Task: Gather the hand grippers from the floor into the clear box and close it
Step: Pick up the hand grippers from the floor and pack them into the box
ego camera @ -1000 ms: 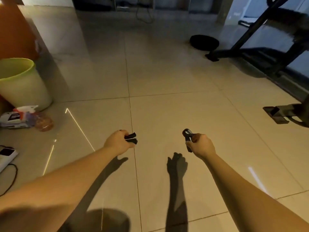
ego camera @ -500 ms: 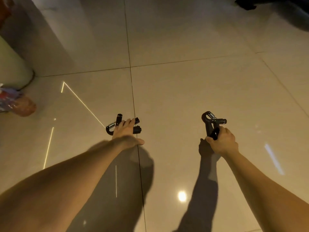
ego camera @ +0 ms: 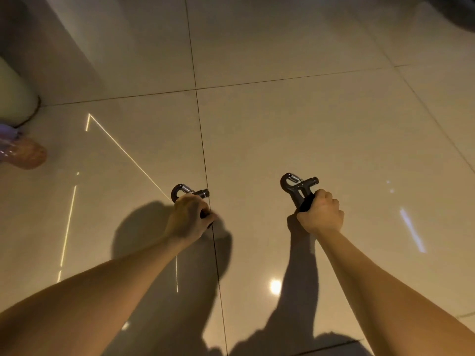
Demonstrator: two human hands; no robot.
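Two black plastic hand grippers with steel coil springs, lower centre of frame. The left gripper (ego camera: 189, 192): left hand (ego camera: 189, 218) wrapped round its handles, fingers fully curled, spring end protruding upward. The right gripper (ego camera: 298, 187): right hand (ego camera: 321, 214) fisted round its black foam handle. Glossy beige tiled floor (ego camera: 282, 124) beneath; pale round bin (ego camera: 12, 93) at upper-left edge.
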